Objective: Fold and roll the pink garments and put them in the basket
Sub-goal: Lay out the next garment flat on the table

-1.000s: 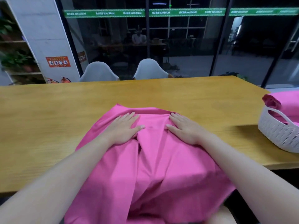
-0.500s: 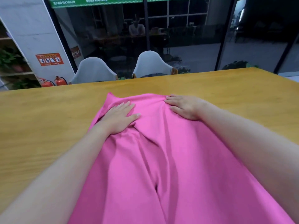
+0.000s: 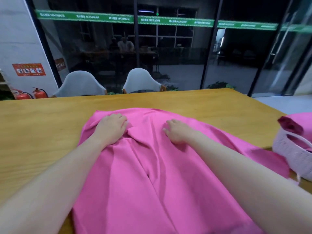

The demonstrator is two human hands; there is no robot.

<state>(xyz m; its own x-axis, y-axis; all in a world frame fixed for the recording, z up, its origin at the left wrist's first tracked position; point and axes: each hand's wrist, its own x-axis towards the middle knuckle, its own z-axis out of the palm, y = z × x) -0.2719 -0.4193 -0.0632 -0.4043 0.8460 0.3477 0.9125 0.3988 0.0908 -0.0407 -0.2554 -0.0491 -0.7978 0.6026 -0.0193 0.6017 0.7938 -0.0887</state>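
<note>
Both forearms are bare from the bottom edge of the view up to the wrists, with no sleeve showing on either. The left hand (image 3: 111, 128) and the right hand (image 3: 177, 131) are bare too: no glove, ring, watch or bracelet shows on the fingers or the wrists. The fingernails, where they can be made out, look short and plain, though the picture is too soft there to tell more.
</note>
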